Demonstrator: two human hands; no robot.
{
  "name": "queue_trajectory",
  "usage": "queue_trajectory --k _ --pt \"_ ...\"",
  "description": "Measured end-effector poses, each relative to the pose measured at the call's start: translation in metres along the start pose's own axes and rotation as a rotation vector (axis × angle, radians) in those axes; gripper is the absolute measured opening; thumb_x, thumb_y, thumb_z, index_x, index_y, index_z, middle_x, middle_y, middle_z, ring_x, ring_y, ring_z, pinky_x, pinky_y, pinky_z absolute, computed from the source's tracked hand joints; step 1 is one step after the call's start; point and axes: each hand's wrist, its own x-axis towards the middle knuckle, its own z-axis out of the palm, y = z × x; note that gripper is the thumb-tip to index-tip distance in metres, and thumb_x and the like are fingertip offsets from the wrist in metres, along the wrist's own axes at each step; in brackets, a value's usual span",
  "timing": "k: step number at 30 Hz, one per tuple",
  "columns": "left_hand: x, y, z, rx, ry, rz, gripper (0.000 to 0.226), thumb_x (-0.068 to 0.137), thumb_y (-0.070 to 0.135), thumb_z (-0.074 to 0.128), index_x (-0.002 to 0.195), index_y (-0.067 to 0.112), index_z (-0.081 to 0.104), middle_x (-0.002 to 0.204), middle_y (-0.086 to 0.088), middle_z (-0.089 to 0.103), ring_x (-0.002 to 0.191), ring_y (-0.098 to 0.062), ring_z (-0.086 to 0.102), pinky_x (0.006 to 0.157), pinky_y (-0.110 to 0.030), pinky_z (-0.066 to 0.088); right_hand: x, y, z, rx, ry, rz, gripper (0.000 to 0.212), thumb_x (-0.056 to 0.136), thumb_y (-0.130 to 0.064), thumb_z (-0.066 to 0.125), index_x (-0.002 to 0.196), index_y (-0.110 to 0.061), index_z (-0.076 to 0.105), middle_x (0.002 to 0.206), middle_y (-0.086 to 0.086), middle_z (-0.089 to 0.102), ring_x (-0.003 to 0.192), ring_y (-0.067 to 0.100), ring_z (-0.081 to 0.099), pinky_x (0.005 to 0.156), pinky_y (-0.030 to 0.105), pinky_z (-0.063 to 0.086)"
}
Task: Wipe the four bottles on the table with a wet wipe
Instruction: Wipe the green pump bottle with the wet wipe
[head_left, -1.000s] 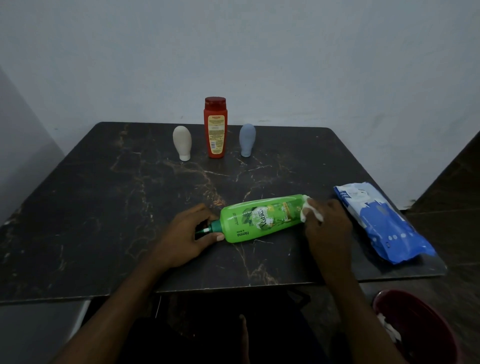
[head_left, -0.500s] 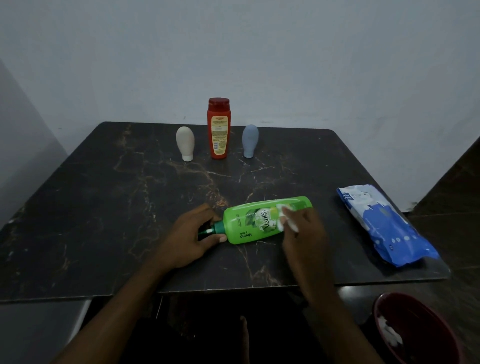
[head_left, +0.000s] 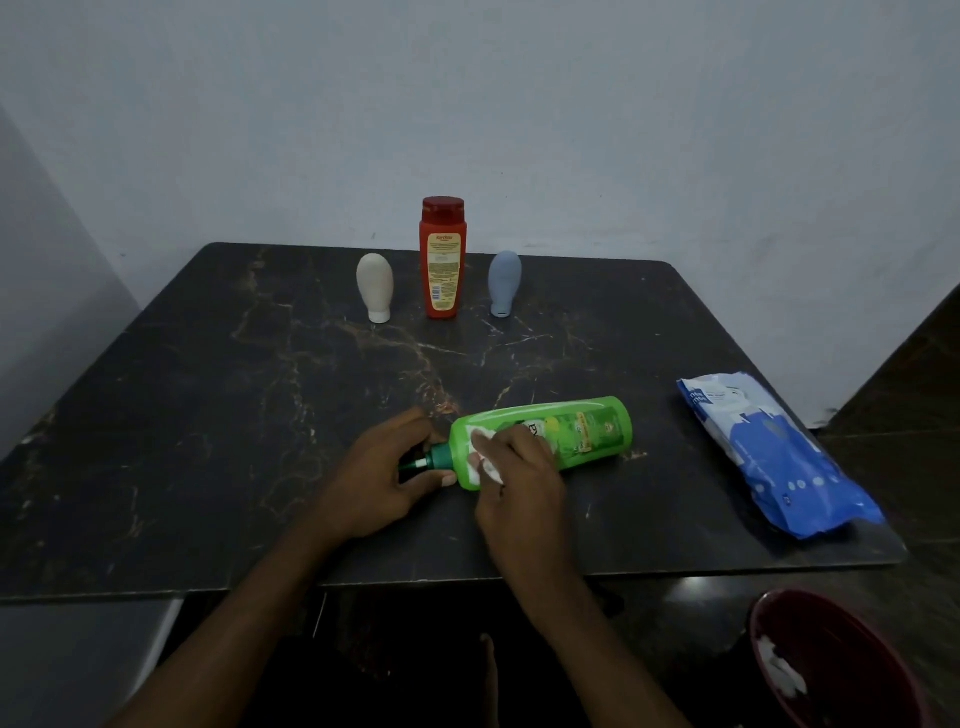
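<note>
Green bottle (head_left: 587, 434) lies on its side on the table (head_left: 208, 415), right under both hands. Long axis runs L-R w/ a slight tilt: cap end at the L hand (head_left: 374, 483), base sticking out to the right of the R hand (head_left: 519, 478) and a bit beyond it.

L hand is clamped on the neck/cap, thumb on the near side, fingers round the far side, pinning the bottle. R hand sits over the shoulder end, fingers bunched on the wet wipe (head_left: 485, 465) and pressing it to the plastic just beside the L thumb. Nearly the whole body lies to the R hand's right, so I'd judge the next stroke runs along the axis, away from the L hand toward the base. R hand does it; L only anchors.

Other 3 bottles stand in a row well beyond both hands:
- cream bottle (head_left: 374, 286), cap-down
- red bottle (head_left: 442, 260), upright in the middle
- blue-grey bottle (head_left: 504, 283), cap-down

Containers:
- Wipes pack (head_left: 774, 457) lies flat, well right of the R hand. Too dim to tell if the flap is open.
- Dark red bin (head_left: 857, 639) is on the floor, below and right of the R forearm. It has white crumpled bits (head_left: 779, 675) inside, prob. used wipes.
</note>
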Motion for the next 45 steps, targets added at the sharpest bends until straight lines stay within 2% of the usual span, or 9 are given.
queue_trajectory --k 3,8,11,15,22,27,32,38,45 --pt "0.000 -0.002 -0.001 -0.002 -0.002 0.000 0.022 0.087 0.030 0.081 0.092 0.019 0.062 0.089 0.008 0.053 0.080 -0.007 0.053 0.069 -0.032 0.046 0.005 0.020 -0.011 -0.077 0.007 -0.003 0.032 0.091 -0.019 0.052 0.117 -0.017 0.070 0.097 -0.005 0.058 0.089 0.019 0.050 0.073 0.037 0.048" --pt "0.000 -0.001 0.001 -0.001 -0.007 0.005 0.021 0.087 0.030 0.081 0.094 0.022 0.062 0.090 0.010 0.054 0.081 -0.008 0.055 0.071 -0.035 0.049 0.023 0.047 -0.033 -0.217 0.153 0.210 0.021 0.086 -0.014 0.070 0.107 -0.017 0.075 0.091 -0.001 0.066 0.087 0.027 0.056 0.068 0.047 0.047" --pt "0.000 -0.001 0.001 0.003 -0.016 0.001 0.022 0.088 0.031 0.080 0.094 0.020 0.062 0.090 0.008 0.054 0.081 -0.011 0.055 0.070 -0.039 0.049 0.020 0.022 -0.020 -0.221 0.059 0.134 0.027 0.084 -0.010 0.066 0.107 -0.021 0.074 0.093 -0.004 0.065 0.088 0.025 0.055 0.073 0.045 0.044" --pt "0.000 0.000 0.001 -0.002 -0.007 0.008 0.022 0.087 0.028 0.080 0.092 0.017 0.062 0.089 0.006 0.053 0.080 -0.012 0.054 0.070 -0.040 0.048 0.009 -0.012 0.000 -0.226 -0.053 -0.014 0.034 0.082 -0.025 0.049 0.106 -0.028 0.072 0.093 -0.010 0.062 0.090 0.019 0.050 0.075 0.038 0.037" --pt "0.001 0.000 0.000 0.002 -0.003 0.009 0.022 0.087 0.030 0.080 0.095 0.022 0.062 0.091 0.010 0.053 0.081 -0.009 0.054 0.069 -0.034 0.047 0.026 0.015 -0.019 -0.304 0.008 0.101 0.023 0.081 -0.019 0.068 0.101 -0.028 0.076 0.094 -0.010 0.065 0.091 0.022 0.051 0.075 0.039 0.036" --pt "-0.001 -0.002 0.001 -0.004 -0.013 -0.004 0.020 0.088 0.031 0.080 0.094 0.022 0.063 0.090 0.009 0.053 0.080 -0.009 0.055 0.069 -0.035 0.048 0.016 -0.007 -0.006 -0.355 -0.073 -0.154 0.032 0.076 -0.024 0.061 0.104 -0.033 0.072 0.089 -0.013 0.061 0.087 0.016 0.048 0.075 0.034 0.027" --pt "0.000 -0.002 0.001 -0.008 -0.024 -0.004 0.020 0.088 0.029 0.080 0.101 0.028 0.064 0.093 0.012 0.056 0.085 -0.006 0.056 0.073 -0.026 0.047 0.031 -0.016 -0.008 -0.423 -0.153 -0.104 0.036 0.073 -0.033 0.066 0.108 -0.033 0.071 0.098 -0.012 0.060 0.094 0.020 0.051 0.078 0.040 0.035" --pt "0.000 0.001 -0.001 0.004 -0.028 -0.023 0.032 0.086 0.022 0.080 0.091 0.039 0.053 0.090 0.015 0.052 0.081 -0.003 0.053 0.068 -0.018 0.040 0.001 -0.014 -0.007 -0.558 -0.115 -0.257 0.040 0.076 -0.026 0.061 0.115 -0.022 0.068 0.101 -0.004 0.060 0.091 0.024 0.050 0.076 0.043 0.037" --pt "0.000 0.003 0.000 -0.001 -0.042 -0.034 0.033 0.086 0.017 0.077 0.094 0.042 0.056 0.094 0.010 0.055 0.083 -0.006 0.055 0.072 -0.024 0.046 0.033 -0.032 -0.004 -0.597 -0.173 -0.166 0.033 0.061 -0.037 0.076 0.091 -0.025 0.072 0.101 -0.004 0.059 0.095 0.025 0.051 0.075 0.043 0.038"
